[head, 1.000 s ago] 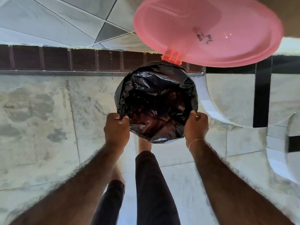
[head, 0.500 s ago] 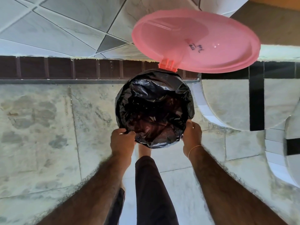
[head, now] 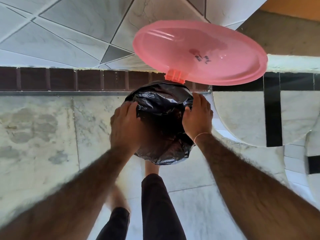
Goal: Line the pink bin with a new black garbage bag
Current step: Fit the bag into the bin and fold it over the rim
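The pink bin stands on the floor below me, and only its raised round lid (head: 199, 52) and hinge (head: 174, 78) show pink. A crinkled black garbage bag (head: 164, 122) fills the opening and is folded out over the rim, hiding the bin's body. My left hand (head: 126, 123) cups the left side of the rim, thumb inside and fingers outside on the plastic. On the right side of the rim, my right hand (head: 197, 116) clasps the bag the same way. A thin thread circles my right wrist.
The bin sits against a low dark brick ledge (head: 69, 78) with pale wall tiles above. Marble floor (head: 43, 135) spreads to the left and front. A curved white step with black stripes (head: 273, 118) lies to the right. My dark trouser legs (head: 155, 205) stand just behind the bin.
Both hands have slid from the near edge of the rim up to its left and right sides. The view has moved closer to the bin.
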Action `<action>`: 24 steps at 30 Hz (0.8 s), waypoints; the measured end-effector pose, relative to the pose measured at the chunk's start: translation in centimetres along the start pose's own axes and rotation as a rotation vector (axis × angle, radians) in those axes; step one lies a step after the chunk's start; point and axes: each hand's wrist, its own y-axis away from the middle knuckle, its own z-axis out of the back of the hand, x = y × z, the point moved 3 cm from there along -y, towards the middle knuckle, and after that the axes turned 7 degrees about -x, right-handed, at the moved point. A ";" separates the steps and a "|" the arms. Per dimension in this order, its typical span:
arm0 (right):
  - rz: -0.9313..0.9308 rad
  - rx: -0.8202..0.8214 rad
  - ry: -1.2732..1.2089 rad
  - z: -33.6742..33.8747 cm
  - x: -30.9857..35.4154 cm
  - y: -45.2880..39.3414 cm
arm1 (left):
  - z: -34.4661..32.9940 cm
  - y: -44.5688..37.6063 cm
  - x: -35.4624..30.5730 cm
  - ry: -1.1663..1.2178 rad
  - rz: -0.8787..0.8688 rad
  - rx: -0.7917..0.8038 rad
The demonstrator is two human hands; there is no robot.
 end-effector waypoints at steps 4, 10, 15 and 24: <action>-0.094 0.129 -0.086 -1.0 -0.3 -1.4 | -1.4 -3.9 -0.9 0.003 0.057 0.160; -0.077 0.159 -0.148 -1.3 -0.9 -1.7 | -2.4 -6.9 -0.5 -0.013 0.017 0.325; -0.133 0.237 -0.243 -1.7 -1.1 -3.5 | -3.0 -8.6 -0.8 0.120 -0.004 0.422; -0.279 0.416 -0.205 -1.4 -3.7 -4.3 | -4.6 -9.6 1.5 0.114 0.155 0.488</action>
